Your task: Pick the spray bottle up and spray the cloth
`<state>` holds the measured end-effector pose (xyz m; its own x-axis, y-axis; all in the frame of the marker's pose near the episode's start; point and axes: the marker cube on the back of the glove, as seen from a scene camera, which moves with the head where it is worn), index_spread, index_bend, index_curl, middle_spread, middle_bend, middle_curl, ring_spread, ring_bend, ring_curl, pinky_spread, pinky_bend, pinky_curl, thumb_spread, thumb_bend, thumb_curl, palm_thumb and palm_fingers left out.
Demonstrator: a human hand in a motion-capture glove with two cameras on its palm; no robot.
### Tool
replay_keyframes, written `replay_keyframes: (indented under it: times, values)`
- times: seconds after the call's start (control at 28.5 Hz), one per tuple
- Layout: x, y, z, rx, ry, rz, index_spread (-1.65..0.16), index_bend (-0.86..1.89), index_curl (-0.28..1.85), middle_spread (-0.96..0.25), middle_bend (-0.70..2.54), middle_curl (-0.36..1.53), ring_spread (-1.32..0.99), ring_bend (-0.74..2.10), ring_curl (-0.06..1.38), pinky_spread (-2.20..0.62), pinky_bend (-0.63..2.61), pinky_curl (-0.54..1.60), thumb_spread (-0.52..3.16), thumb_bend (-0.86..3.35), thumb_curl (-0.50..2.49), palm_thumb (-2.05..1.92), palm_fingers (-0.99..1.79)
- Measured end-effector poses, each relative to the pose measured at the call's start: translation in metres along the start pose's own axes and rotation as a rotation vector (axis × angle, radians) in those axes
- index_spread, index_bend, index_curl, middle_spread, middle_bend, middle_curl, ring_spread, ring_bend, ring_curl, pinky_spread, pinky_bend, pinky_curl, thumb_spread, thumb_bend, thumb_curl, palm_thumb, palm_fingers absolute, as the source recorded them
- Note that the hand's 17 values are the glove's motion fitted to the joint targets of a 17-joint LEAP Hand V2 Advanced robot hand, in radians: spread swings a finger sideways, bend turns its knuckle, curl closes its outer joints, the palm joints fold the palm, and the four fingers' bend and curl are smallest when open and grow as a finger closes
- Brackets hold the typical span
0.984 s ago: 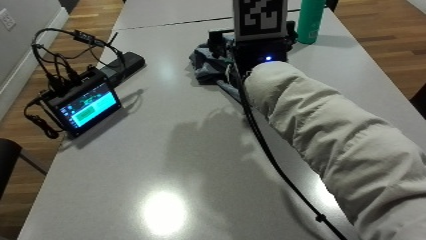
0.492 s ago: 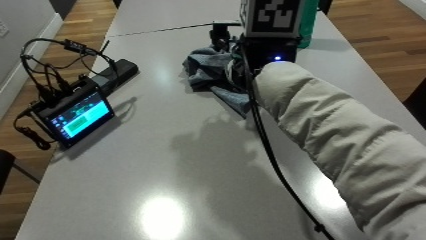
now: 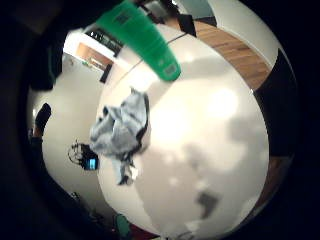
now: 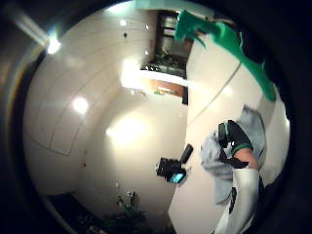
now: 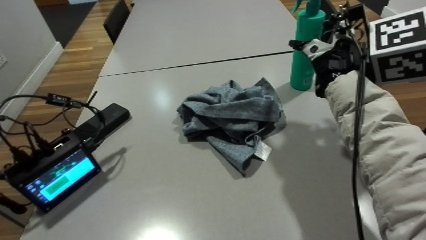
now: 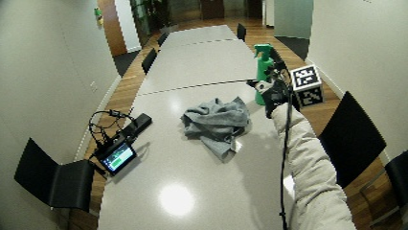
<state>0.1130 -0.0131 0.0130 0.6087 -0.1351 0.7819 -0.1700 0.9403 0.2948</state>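
Note:
A green spray bottle (image 5: pixel 306 50) stands upright on the grey table (image 5: pixel 200 40), near its right edge. My gloved right hand (image 5: pixel 336 62) is right beside the bottle on its right side. The fingers reach along it, and I cannot see a grip round it. A crumpled grey cloth (image 5: pixel 229 117) with a small white tag lies in the middle of the table, left of and nearer than the bottle. Both palm views show the bottle (image 3: pixel 142 37) (image 4: pixel 234 44) close by, with the cloth (image 3: pixel 120 130) on the table beyond it.
A small monitor with a lit screen (image 5: pixel 56 175) and a black box (image 5: pixel 106 120) with cables sit at the table's left edge. Black chairs (image 6: pixel 54 184) (image 6: pixel 350 139) stand on both sides. A seam (image 5: pixel 200 62) crosses the table behind the cloth.
My hand has moved off the cloth, away to the right, and is now at the spray bottle. The outside camera has shifted too. The cloth lies uncovered.

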Motion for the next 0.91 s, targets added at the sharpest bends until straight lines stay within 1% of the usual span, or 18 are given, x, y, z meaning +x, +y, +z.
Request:
replay_keyframes:
  times: [0.04, 0.07, 0.18, 0.25, 0.35, 0.49, 0.56, 0.6, 0.63, 0.74, 0.91]
  values:
    - [0.013, -0.005, -0.008, 0.058, -0.086, 0.006, -0.25, 0.17, 0.38, -0.07, 0.44, 0.4, -0.14, 0.68, 0.45, -0.2, 0.65, 0.42, 0.81, 0.22, 0.43, 0.97, 0.67]
    - [0.025, -0.009, -0.014, 0.105, -0.145, 0.01, -0.26, 0.19, 0.39, -0.07, 0.45, 0.41, -0.14, 0.62, 0.43, -0.18, 0.56, 0.4, 0.81, 0.21, 0.43, 0.97, 0.55]
    - [0.046, -0.018, -0.02, 0.173, -0.217, 0.027, -0.29, 0.24, 0.43, -0.05, 0.44, 0.42, -0.1, 0.49, 0.43, -0.08, 0.39, 0.39, 0.8, 0.19, 0.44, 0.99, 0.16]
    - [0.057, -0.024, -0.023, 0.188, -0.237, 0.045, -0.31, 0.18, 0.41, -0.02, 0.43, 0.41, -0.09, 0.46, 0.42, -0.04, 0.35, 0.37, 0.78, 0.17, 0.44, 1.0, 0.06]
    - [0.065, -0.036, -0.034, 0.224, -0.256, 0.062, -0.35, 0.09, 0.35, 0.0, 0.42, 0.4, -0.08, 0.45, 0.38, 0.0, 0.32, 0.33, 0.77, 0.14, 0.45, 1.01, 0.03]
    - [0.063, -0.048, -0.056, 0.303, -0.283, 0.064, -0.36, 0.04, 0.28, 0.01, 0.48, 0.4, -0.09, 0.53, 0.36, 0.03, 0.25, 0.28, 0.74, 0.11, 0.46, 1.04, 0.14]
    - [0.062, -0.05, -0.067, 0.343, -0.327, 0.064, -0.36, 0.04, 0.26, -0.01, 0.58, 0.43, -0.1, 0.59, 0.36, 0.04, 0.22, 0.26, 0.73, 0.12, 0.47, 1.08, 0.33]
    - [0.061, -0.051, -0.073, 0.366, -0.357, 0.066, -0.34, 0.15, 0.28, -0.04, 0.59, 0.43, -0.11, 0.6, 0.35, 0.03, 0.2, 0.25, 0.73, 0.12, 0.48, 1.09, 0.5]
    - [0.06, -0.051, -0.077, 0.388, -0.389, 0.069, -0.33, 0.21, 0.3, -0.05, 0.55, 0.41, -0.11, 0.6, 0.34, 0.02, 0.2, 0.24, 0.73, 0.13, 0.48, 1.11, 0.59]
    - [0.056, -0.053, -0.088, 0.428, -0.463, 0.074, -0.32, 0.19, 0.32, -0.08, 0.5, 0.41, -0.13, 0.62, 0.36, -0.03, 0.29, 0.27, 0.71, 0.12, 0.5, 1.14, 0.75]
    - [0.062, -0.05, -0.095, 0.443, -0.507, 0.087, -0.31, 0.18, 0.36, -0.11, 0.45, 0.43, -0.14, 0.61, 0.4, -0.09, 0.31, 0.32, 0.66, 0.11, 0.52, 1.19, 0.8]
